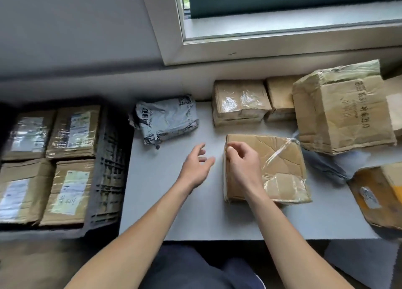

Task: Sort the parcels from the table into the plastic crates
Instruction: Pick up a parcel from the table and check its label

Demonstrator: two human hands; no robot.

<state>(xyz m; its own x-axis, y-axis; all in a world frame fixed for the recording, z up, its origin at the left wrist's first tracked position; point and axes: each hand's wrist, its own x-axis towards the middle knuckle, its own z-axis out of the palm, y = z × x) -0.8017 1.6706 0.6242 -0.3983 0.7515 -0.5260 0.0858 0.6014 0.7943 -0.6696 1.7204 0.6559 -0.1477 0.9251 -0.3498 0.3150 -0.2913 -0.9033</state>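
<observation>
Mid-frame, right hand [241, 164] pinches the flat taped brown cardboard parcel [282, 169] by its edge, probably to lift; left hand [196, 165] hovers spread.

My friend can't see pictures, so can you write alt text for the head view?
A person's right hand grips the left edge of a flat cardboard parcel on a grey table, the left hand open beside it. A dark crate at left holds four boxes.
</observation>
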